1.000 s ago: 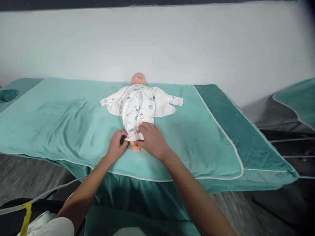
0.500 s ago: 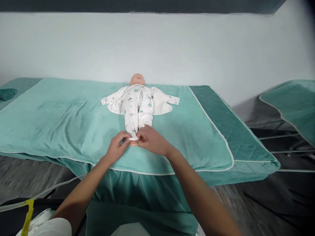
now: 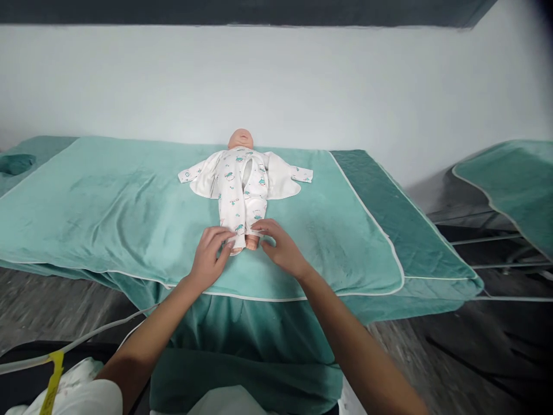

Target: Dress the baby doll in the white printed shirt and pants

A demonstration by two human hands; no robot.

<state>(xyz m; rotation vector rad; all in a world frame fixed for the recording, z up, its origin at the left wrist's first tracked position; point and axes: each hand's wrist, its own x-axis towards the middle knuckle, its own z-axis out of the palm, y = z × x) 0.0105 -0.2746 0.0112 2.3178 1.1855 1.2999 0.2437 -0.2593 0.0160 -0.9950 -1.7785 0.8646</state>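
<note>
A baby doll (image 3: 241, 138) lies on its back, its head toward the wall and its feet toward me. White baby clothes (image 3: 231, 187) with a small green print cover it, the sleeves spread wide and a slit open at the front. My left hand (image 3: 211, 257) has its thumb and fingers at the bottom of the left trouser leg, beside the foot. My right hand (image 3: 283, 249) is curled at the cuff of the right trouser leg, above a bare foot (image 3: 252, 242). Fingertips hide part of both cuffs.
A light green blanket (image 3: 142, 213) with white piping covers the bed, over a darker green quilted cover (image 3: 401, 219). The white wall (image 3: 276, 86) stands behind. To the right is another green-covered surface (image 3: 510, 184) with metal rails. A pale cable (image 3: 95, 334) runs at lower left.
My hands have moved apart from the left trouser cuff. The right hand has shifted to the right leg's cuff, and the right foot now shows.
</note>
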